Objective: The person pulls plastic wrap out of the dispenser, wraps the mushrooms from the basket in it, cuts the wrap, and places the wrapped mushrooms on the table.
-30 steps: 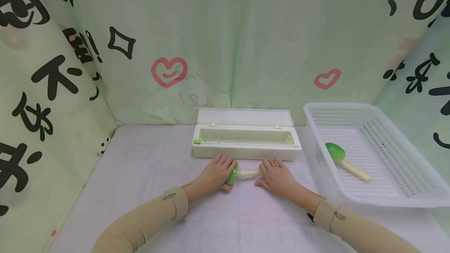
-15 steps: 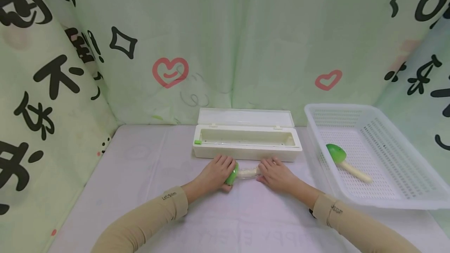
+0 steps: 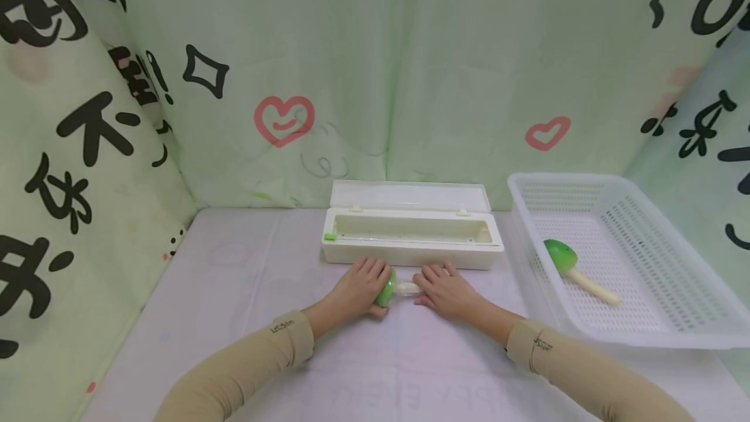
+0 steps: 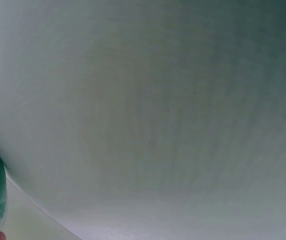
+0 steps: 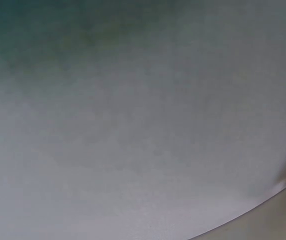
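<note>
Green-headed utensil [image 3: 387, 289] is gripped by 2 hands [image 3: 360, 285] [image 3: 446, 292] over pale tablecloth [image 3: 375, 357] (heart-printed green curtain [image 3: 340, 25] behind).

On the table [image 3: 246, 262] are two hands [image 3: 359, 285] [image 3: 444, 292], two green-headed objects [image 3: 386, 290] [image 3: 560, 255], one far-edge box [image 3: 413, 256] and one right-edge basket [image 3: 586, 230].

The left sleeve [image 3: 240, 365] at seven o'clock and right sleeve [image 3: 586, 371] at four are tan. Small black letters [image 3: 282, 327] sit near each cuff [image 3: 303, 338].
</note>
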Available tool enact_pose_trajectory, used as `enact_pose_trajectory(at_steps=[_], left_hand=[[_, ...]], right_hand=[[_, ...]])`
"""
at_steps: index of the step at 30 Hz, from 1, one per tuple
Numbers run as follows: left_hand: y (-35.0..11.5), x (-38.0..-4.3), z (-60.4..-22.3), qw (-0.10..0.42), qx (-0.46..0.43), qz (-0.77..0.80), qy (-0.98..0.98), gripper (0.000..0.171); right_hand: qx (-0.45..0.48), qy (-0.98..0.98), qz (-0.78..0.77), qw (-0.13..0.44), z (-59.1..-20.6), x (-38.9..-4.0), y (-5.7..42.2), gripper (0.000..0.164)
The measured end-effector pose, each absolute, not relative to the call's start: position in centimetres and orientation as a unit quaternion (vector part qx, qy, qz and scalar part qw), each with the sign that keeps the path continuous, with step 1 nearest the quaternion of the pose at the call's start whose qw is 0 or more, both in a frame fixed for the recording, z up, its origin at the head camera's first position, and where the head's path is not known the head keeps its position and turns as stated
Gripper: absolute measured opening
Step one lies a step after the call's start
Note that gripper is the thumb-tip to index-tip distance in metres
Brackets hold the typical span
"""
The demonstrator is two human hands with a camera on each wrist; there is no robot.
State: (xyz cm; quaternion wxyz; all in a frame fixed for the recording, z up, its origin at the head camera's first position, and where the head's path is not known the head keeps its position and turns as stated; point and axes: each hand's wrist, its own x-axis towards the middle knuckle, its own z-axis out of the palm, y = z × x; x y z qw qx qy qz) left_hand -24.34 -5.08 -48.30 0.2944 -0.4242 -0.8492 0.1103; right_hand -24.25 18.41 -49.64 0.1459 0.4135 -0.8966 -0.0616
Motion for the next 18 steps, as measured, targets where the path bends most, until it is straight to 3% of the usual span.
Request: enact_pose_trajectory(at_steps=[7, 11, 18], left_hand=[[-5.0, -24.3, -48.4, 0.254, -0.423, 0.11, -0.863, 0.085], [-5.0, -24.3, -48.5, 0.244, -0.428, 0.096, -0.865, 0.076], [-4.9, -24.7, -48.8, 0.271, -0.437, 0.101, -0.852, 0.066]], right_hand=[[0.412, -0.9, -0.041, 0.134, -50.0, -23.9, 17.4, 0.037], [0.407, -0.902, -0.037, 0.14, -50.3, -24.0, 17.0, 0.03], [0.405, -0.902, -0.045, 0.14, -50.3, -24.2, 16.9, 0.022]])
